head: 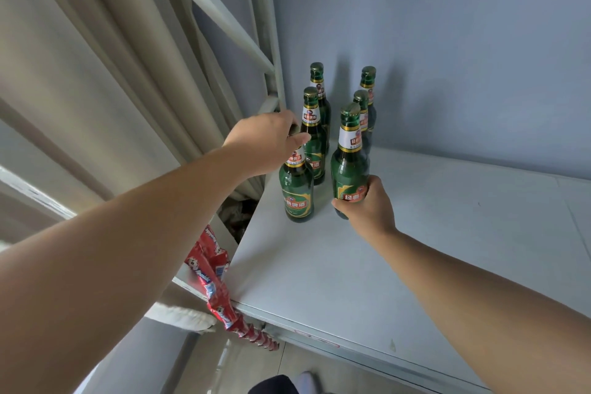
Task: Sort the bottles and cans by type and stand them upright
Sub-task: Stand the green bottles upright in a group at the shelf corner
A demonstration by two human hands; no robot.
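Note:
Several green glass beer bottles stand upright in two rows at the back left of a white shelf [415, 233]. My left hand [267, 141] is closed over the neck and cap of the front left bottle [297, 192], which stands on the shelf. My right hand [367, 205] grips the lower body of the front right bottle [350, 166], also upright. Behind them stand a middle left bottle [313, 131], a back left bottle [318, 86], a middle right bottle [362, 105] and a back right bottle [368, 80].
A pale blue wall [447, 57] backs the shelf, and a white metal frame post [275, 41] rises at its left. Beige curtains [96, 57] hang further left. Red snack packets [214, 275] dangle off the shelf's left front corner. The shelf's right part is bare.

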